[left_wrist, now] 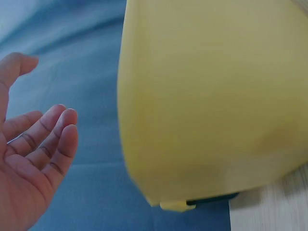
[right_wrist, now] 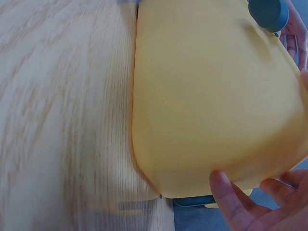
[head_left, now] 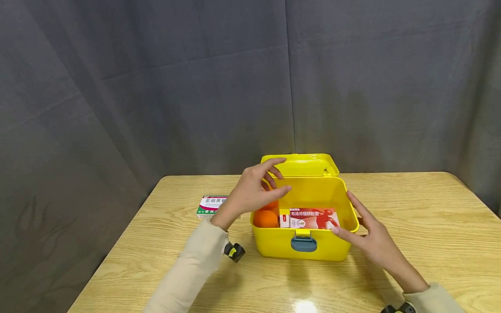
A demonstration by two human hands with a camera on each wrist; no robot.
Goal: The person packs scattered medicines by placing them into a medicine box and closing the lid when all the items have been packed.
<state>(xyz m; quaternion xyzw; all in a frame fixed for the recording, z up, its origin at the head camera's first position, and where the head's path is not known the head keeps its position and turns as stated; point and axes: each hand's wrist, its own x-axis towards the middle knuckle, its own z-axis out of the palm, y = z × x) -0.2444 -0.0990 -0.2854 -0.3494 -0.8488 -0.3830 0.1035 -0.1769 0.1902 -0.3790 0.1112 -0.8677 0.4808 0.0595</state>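
Observation:
A yellow storage box [head_left: 305, 245] stands on the table with its lid [head_left: 301, 163] tipped back. Inside lie a red and white medicine carton [head_left: 313, 218], a narrow white carton [head_left: 284, 218] and a round orange object [head_left: 266, 219]; another orange thing behind it is partly hidden by my left hand [head_left: 256, 187]. That hand hovers over the box's left side, fingers loosely bent, holding nothing; the left wrist view shows its palm empty. My right hand [head_left: 372, 239] rests against the box's right front corner, thumb by the front rim and extended fingers along the right wall.
To the left on the wooden table [head_left: 156, 261] lies a white, green and magenta medicine carton [head_left: 211, 206], partly behind my left forearm. The box has a blue-grey front latch [head_left: 303, 244]. A grey curtain [head_left: 219, 95] hangs behind the table.

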